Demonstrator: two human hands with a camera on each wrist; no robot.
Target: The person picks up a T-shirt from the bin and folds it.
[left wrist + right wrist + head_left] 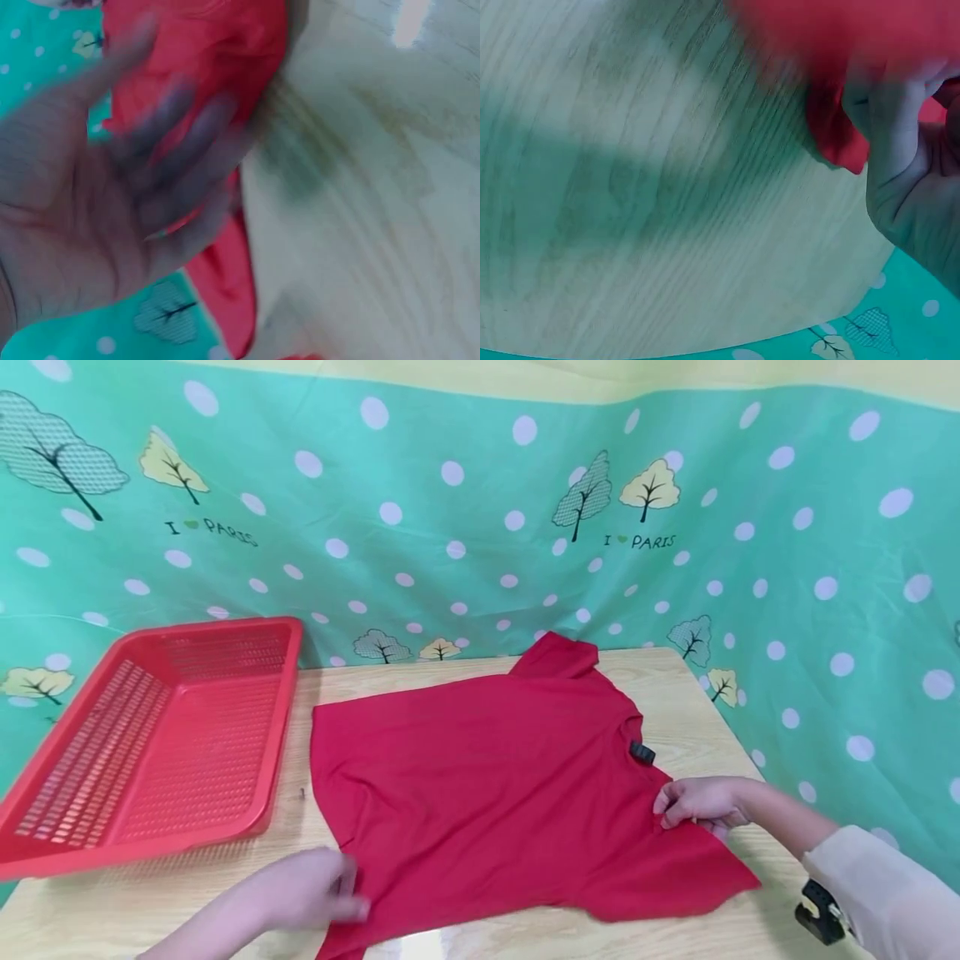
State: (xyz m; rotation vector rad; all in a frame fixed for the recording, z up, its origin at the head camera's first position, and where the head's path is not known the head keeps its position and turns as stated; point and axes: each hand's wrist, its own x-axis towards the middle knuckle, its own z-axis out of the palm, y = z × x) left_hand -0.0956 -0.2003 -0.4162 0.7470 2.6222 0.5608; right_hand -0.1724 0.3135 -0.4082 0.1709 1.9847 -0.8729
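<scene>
One red T-shirt [480, 777] lies spread on the wooden tabletop [667, 693], collar toward the person's right. Right hand [701, 802]: grip pinching the fabric between collar and near sleeve. Left hand [311, 889]: blurred, grip loosely spread at the hem; contact unclear from where I stand. Red basket [217, 735] sits at left, beside the shirt.

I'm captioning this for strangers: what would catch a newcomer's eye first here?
The red shirt spread across the wooden table, pinched at the picture's right by the right hand, would likely draw the eye first. Next comes the red basket at left, in front of the dotted green cloth.
</scene>
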